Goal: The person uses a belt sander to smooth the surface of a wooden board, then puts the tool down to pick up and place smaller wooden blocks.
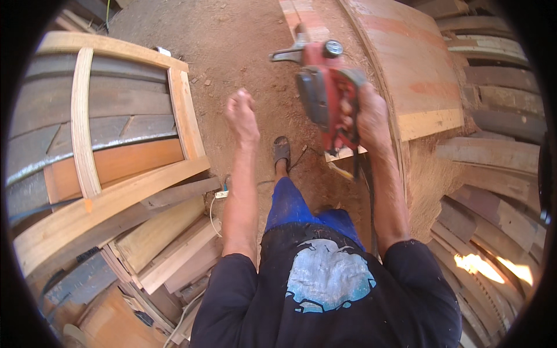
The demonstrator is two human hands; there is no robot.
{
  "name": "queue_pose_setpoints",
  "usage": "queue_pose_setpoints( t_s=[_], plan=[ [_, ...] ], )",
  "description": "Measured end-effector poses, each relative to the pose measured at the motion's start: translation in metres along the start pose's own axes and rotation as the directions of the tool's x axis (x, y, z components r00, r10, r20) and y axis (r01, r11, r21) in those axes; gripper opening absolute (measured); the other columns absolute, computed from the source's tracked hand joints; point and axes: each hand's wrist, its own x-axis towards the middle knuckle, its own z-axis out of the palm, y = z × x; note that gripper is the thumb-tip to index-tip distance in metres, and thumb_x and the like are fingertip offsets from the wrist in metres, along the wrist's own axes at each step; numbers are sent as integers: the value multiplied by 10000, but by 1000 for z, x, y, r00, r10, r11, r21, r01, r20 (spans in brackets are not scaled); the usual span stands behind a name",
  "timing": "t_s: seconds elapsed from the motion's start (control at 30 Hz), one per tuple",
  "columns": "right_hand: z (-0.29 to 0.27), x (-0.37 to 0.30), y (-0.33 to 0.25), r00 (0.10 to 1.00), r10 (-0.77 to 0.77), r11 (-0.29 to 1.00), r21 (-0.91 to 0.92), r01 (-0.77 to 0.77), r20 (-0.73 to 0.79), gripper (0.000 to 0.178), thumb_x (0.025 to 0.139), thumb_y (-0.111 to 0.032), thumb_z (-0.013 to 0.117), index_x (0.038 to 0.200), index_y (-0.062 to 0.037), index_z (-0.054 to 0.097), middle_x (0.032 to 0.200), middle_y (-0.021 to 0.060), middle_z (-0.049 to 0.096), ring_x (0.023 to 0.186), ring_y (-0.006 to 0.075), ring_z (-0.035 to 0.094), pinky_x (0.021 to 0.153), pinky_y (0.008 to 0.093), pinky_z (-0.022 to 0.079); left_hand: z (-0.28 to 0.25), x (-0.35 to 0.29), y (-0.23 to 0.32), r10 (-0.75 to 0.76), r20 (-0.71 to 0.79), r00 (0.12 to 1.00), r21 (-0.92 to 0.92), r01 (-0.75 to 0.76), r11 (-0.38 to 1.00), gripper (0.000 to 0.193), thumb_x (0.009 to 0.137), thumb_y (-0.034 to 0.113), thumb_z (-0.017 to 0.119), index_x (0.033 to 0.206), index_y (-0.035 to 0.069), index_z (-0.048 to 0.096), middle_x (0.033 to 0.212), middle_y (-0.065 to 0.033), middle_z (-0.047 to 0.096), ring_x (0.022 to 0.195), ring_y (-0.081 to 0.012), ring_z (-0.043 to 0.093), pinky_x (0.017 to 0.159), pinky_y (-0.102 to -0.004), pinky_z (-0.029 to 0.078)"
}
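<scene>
Gripping red-&-black handheld elec. planer (328, 93) by its handle w/ R hand (374, 120), fingers wrapped thru, a bit blurred. Holding it up over dirt floor (226, 58), btwn L hand (241, 119) & big wooden panel (400, 46) on R side. Seen on planer: round dark knob (332, 49) w/ silvery top at far end, plus grey metal bracket (288, 55) sticking out to L. Holding hands well apart: R clamped on planer handle, L curled into loose fist in midair, well L of planer. Can't make out inside of fist.

Standing below in dark sandal (282, 149), blue shorts (293, 200) & black T-shirt (249, 313) w/ pale grey-blue print on front.

To L, resting over grey boards (130, 95): pale wooden frame (116, 45) w/ one crossbar, plus orange-brown board (139, 158) under its near end. Just beside frame's near R corner: white power strip (221, 194) w/ white cord. Farther down L: jumbled offcuts (174, 249).

To R, along panel's near end: paler strip (432, 123). Past that, near far R rim: stacked planks (502, 78), w/ bright sunlit patches (478, 267) lower down.
</scene>
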Motion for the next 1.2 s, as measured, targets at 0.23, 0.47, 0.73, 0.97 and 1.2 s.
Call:
queue_pose_setpoints(
  t_s=[0.23,0.47,0.73,0.97,1.2],
  plan=[
    [-51,-66,-8,979,-200,959,200,201,-23,691,1024,-662,445,1250,-26,592,760,-6,535,562,88,505,507,244,452,79,-87,-117,-187,119,975,11,187,982,358,978,250,711,1173,-44,648,913,-42,713,760,-100,637,702,-271,538],
    [-82,-100,7,955,-215,970,65,233,-207,718,1006,-689,437,1261,-35,590,762,-7,533,571,90,490,511,240,422,98,-123,-124,-253,247,936,241,193,951,214,970,124,680,1086,-55,665,894,-96,740,774,-131,690,705,-287,556],
    [-68,-111,24,982,-92,987,115,112,-166,594,1047,-595,466,1209,-36,589,752,2,547,572,103,509,515,259,431,44,-206,-132,-451,360,817,254,379,890,233,1019,174,626,1082,-49,646,915,-83,720,735,-126,653,648,-262,535],
    [-40,-135,46,995,49,996,84,-41,-84,389,1057,-400,554,1123,-18,590,687,9,545,501,94,518,435,253,452,-23,-239,-88,-295,104,950,386,235,892,504,945,286,715,1296,-51,582,1022,-133,689,946,-215,662,867,-365,543],
    [-22,-157,78,984,151,988,19,-153,90,392,1037,-432,583,1108,-46,587,697,-11,544,529,77,516,430,258,451,-9,-248,-20,35,250,968,526,-166,834,774,910,378,772,1462,-69,465,1292,-206,523,1208,-314,548,1057,-412,441]
  ],
)
